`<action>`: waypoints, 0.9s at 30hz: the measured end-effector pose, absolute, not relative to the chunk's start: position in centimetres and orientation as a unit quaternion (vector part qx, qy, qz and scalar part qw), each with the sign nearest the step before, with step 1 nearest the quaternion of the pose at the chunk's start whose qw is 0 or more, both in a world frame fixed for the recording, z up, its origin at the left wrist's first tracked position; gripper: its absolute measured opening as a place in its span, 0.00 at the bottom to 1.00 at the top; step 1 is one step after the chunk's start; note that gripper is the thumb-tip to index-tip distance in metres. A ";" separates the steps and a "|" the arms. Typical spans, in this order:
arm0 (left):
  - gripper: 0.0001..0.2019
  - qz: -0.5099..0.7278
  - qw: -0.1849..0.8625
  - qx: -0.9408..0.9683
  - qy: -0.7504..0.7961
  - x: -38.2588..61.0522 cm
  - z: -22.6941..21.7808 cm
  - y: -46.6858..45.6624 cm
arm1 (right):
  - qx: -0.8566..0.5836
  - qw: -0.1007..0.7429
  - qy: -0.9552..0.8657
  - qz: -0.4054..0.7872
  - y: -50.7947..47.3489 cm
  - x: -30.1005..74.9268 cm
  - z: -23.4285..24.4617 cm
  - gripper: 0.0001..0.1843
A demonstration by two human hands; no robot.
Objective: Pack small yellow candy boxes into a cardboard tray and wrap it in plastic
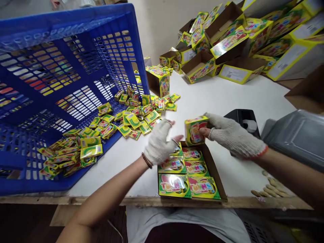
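Pinching suits the carton, likely light and crushable — my right hand grips one end; my left hand gapes.

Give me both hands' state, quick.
Left hand: open, nothing visible in it.
Right hand: closed, holding yellow packaging; one pack or several, can't tell.

Multicol.-lettered yel/grn packs, off-wht gloves, blu crate, wht tabletop

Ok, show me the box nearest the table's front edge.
The box holding packs in two columns, at that edge; the other boxes lie farther back.
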State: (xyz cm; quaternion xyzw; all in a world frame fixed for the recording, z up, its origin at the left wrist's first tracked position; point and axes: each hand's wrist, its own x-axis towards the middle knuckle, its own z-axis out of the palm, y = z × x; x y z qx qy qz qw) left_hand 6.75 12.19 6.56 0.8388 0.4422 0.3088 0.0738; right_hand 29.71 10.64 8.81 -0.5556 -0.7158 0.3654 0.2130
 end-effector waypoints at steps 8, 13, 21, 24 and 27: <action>0.34 0.035 -0.050 0.741 0.669 -4.2 5.4 22.0 | -0.445 -0.197 -0.815 0.314 12.2 26.7 10.2 0.15; 0.25 0.054 -0.041 0.743 0.666 -6.0 5.9 21.4 | -0.429 -0.214 -0.822 0.307 13.2 26.8 10.4 0.19; 0.31 0.366 0.462 0.550 0.591 0.0 7.3 17.2 | -0.399 -0.269 -0.828 0.287 11.7 24.1 8.0 0.18; 0.36 0.353 0.671 0.439 0.482 2.4 8.3 14.4 | -0.427 -0.242 -0.816 0.306 10.5 23.8 6.5 0.17; 0.36 0.340 0.745 0.375 0.434 4.1 8.9 12.3 | -0.480 -0.179 -0.818 0.263 9.3 24.9 5.1 0.20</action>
